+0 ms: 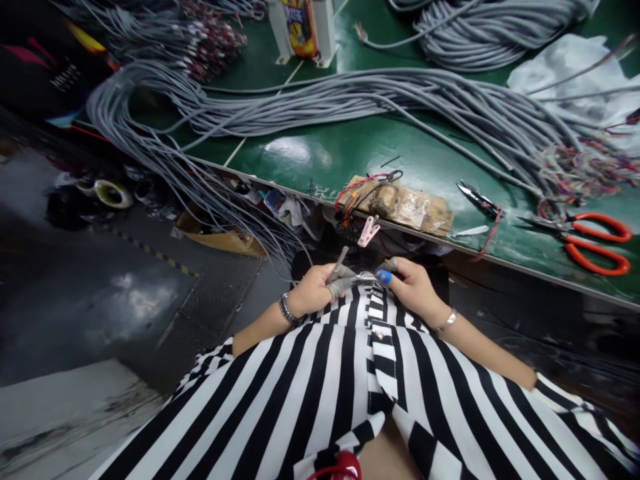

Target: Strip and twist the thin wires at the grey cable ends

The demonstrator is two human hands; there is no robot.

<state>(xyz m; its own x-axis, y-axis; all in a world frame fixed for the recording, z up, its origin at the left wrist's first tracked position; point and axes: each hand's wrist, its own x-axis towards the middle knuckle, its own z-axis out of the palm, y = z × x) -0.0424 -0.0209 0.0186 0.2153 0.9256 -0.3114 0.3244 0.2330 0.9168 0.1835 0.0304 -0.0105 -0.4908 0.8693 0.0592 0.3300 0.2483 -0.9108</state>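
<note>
My left hand [319, 288] is closed around the end of a grey cable [339, 261], which sticks up past the fingers. My right hand [407, 283] pinches in front of my striped shirt, with blue tape on one finger and grey wrapping on others. Thin pale strands [365, 276] run between the fingertips of both hands; their far ends are hidden in the fingers. Just beyond the hands, a pink clip [369, 231] hangs at the table edge beside a taped brown block [410, 205].
A long bundle of grey cables [300, 107] crosses the green table [280, 157] and droops over its left edge. Orange-handled scissors [600, 243] and small pliers [477, 199] lie at the right. Behind are a coiled cable [480, 33] and a plastic bag [565, 70].
</note>
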